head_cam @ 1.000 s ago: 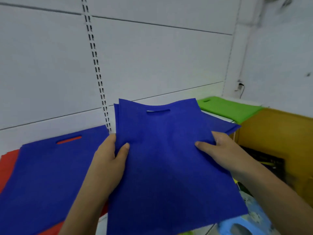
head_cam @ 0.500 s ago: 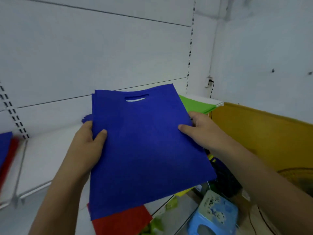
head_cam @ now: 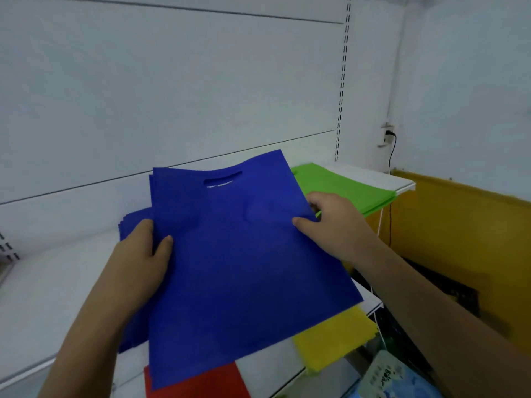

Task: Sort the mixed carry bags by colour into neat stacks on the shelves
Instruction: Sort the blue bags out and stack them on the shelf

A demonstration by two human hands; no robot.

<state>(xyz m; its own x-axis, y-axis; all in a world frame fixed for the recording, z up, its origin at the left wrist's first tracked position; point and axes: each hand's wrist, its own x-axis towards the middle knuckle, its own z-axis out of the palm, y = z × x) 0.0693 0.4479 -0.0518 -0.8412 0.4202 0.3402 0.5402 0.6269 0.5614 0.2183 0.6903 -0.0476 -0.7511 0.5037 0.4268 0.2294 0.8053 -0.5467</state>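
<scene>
A white shelf (head_cam: 57, 282) was seen against a white slotted wall panel (head_cam: 172, 96). A blue bag stack (head_cam: 235, 268) was held above the shelf's front edge, pinched by the left hand (head_cam: 143, 262) and the right hand (head_cam: 330, 222) at its side edges. Green bags (head_cam: 344, 185) were laid at the shelf's right end. Red bag (head_cam: 201, 383) and yellow bag (head_cam: 330, 337) were partly hidden below.

Soft, even, cool light fills the view, with faint shadows and no glare. Wide-angle bending curves the wall lines near the edges. The lower right corner is smeared and blurry.
</scene>
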